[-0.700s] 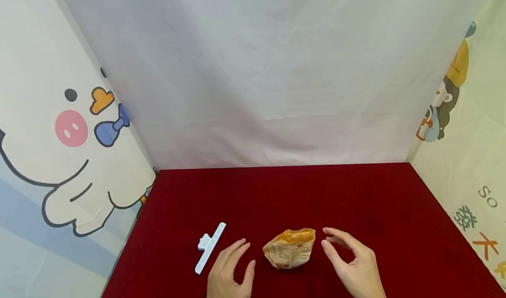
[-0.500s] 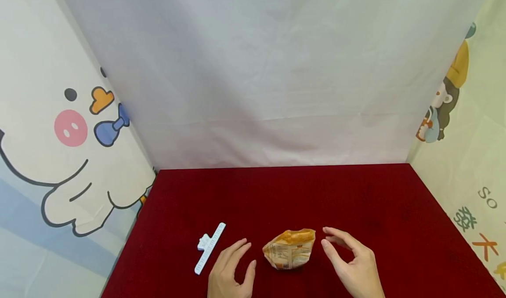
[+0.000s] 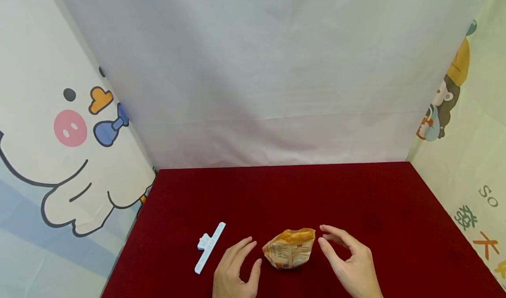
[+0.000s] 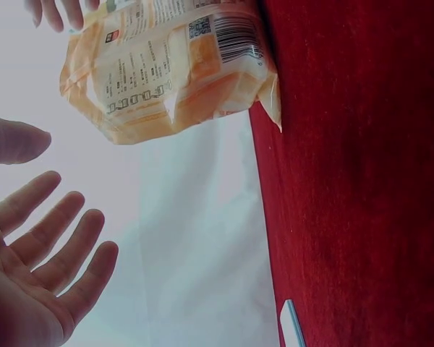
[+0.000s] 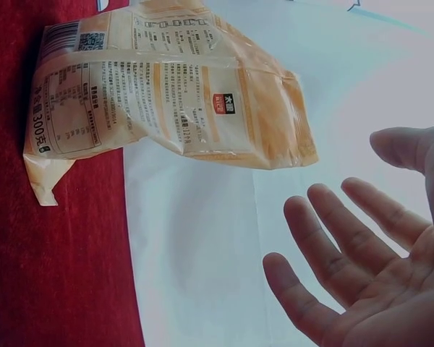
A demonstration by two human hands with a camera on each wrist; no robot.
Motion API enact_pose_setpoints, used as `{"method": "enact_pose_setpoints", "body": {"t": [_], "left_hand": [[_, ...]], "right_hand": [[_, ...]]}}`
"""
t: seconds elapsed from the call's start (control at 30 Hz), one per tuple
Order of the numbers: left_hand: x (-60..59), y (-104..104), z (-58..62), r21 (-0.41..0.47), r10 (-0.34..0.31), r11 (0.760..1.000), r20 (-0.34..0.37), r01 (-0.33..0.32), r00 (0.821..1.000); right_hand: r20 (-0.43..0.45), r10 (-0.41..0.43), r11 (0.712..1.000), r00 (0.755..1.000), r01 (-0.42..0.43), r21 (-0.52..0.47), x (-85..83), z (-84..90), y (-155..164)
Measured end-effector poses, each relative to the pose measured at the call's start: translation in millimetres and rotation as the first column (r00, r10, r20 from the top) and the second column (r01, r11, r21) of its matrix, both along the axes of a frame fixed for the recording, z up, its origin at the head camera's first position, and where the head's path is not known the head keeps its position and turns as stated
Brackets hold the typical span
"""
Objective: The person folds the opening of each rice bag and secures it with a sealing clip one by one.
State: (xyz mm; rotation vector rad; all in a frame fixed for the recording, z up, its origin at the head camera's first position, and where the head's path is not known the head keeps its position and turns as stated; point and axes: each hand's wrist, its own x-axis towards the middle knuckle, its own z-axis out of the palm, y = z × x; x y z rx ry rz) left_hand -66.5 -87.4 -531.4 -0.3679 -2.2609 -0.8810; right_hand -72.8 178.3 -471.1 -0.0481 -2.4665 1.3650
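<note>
A crumpled orange and cream plastic food bag (image 3: 289,250) stands on the red tabletop between my two hands, its printed back with a barcode (image 4: 239,40) facing me. On its left, my left hand (image 3: 236,269) has its fingers spread and relaxed, apart from the bag. My right hand (image 3: 352,259) is on the other side, thumb and fingers parted, fingertips close to the bag's upper right corner. Neither hand holds anything. Left of my left hand lies a long white and pale blue bag clip (image 3: 210,248), set diagonally; only its end (image 4: 291,325) shows in the left wrist view.
The red cloth-covered table (image 3: 284,197) ends at a white curtain (image 3: 276,91) behind. Printed cloth panels close off both sides, a cartoon bird (image 3: 71,157) on the left and a cartoon figure (image 3: 442,104) on the right.
Both hands have moved slightly inward toward the bag, the left one to the right and the right one to the left. The bag and the clip have stayed put.
</note>
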Motion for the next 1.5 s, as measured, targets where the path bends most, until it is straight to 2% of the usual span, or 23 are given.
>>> {"method": "enact_pose_setpoints", "body": {"t": [0.33,0.57,0.87,1.23,1.5], "left_hand": [[0.4,1,0.3,0.006,-0.005,1.000,0.031,0.005,1.000],[-0.6,5,1.4,0.002,-0.017,1.000,0.000,0.017,1.000],[-3.5,10,3.0,0.008,-0.049,0.999,0.004,0.049,0.999],[-2.5,11,6.0,-0.004,-0.065,0.998,0.053,0.065,0.996],[-4.4,12,6.0,-0.020,-0.058,0.998,0.003,0.058,0.998]], "right_hand": [[-0.035,0.031,0.999,0.999,-0.031,-0.006,-1.9,2.2,-6],[-0.059,0.050,0.999,0.997,-0.050,0.006,-3.1,2.6,-6],[-0.099,0.097,0.995,0.990,-0.096,0.011,-4.8,1.8,-5],[-0.122,0.119,0.993,0.985,-0.117,0.020,-4.5,0.3,-7],[-0.180,0.129,0.990,0.975,-0.116,0.079,-2.8,0.9,-9]]}}
